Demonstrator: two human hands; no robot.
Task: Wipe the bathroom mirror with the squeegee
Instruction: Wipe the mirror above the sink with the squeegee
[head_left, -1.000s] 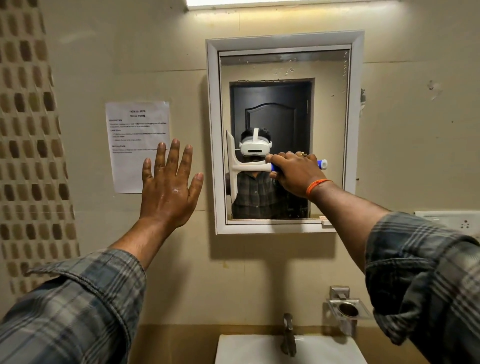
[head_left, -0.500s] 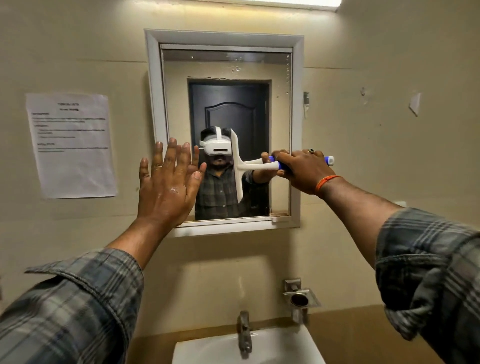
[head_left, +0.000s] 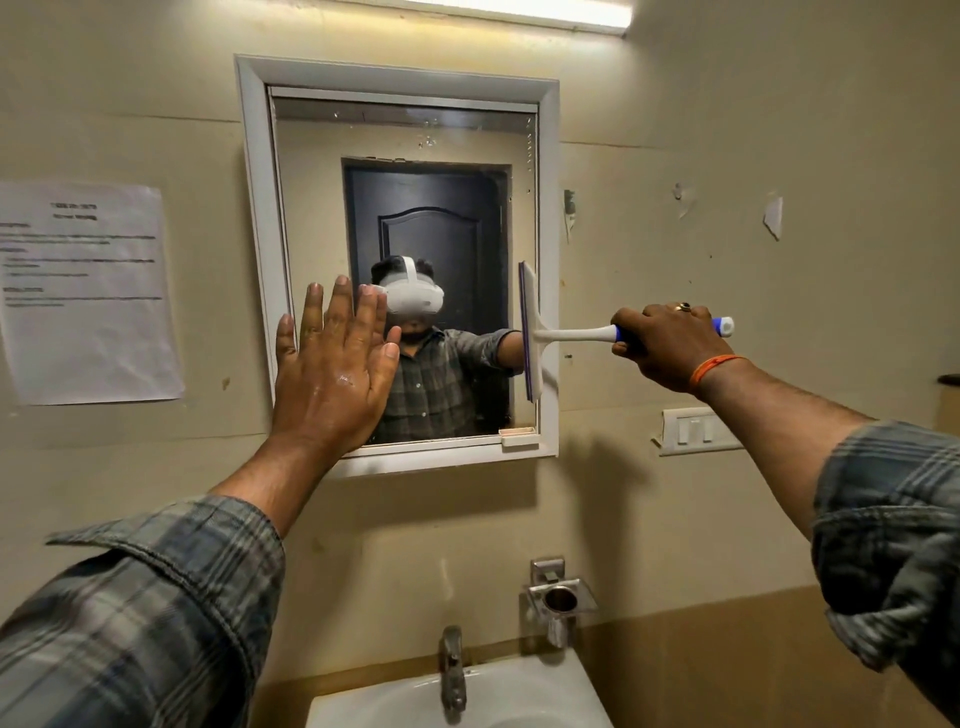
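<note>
A white-framed mirror (head_left: 258, 208) hangs on the beige wall above the sink. My right hand (head_left: 667, 345) grips the blue end of a white squeegee (head_left: 566, 333). The squeegee's blade stands upright at the mirror's right edge, by the frame. My left hand (head_left: 335, 371) is raised with straight fingers, palm forward, in front of the mirror's lower left part. Whether it touches the glass cannot be told. Small specks show near the top of the glass.
A white sink (head_left: 524, 691) with a metal tap (head_left: 453, 670) sits below. A chrome holder (head_left: 560, 603) is fixed to the wall right of the tap. A printed paper (head_left: 88, 291) hangs at left, a switch plate (head_left: 693, 430) at right.
The squeegee has swept rightward across the glass, from the mirror's left side to its right edge. My left hand now appears over the mirror's lower left; the view has shifted right.
</note>
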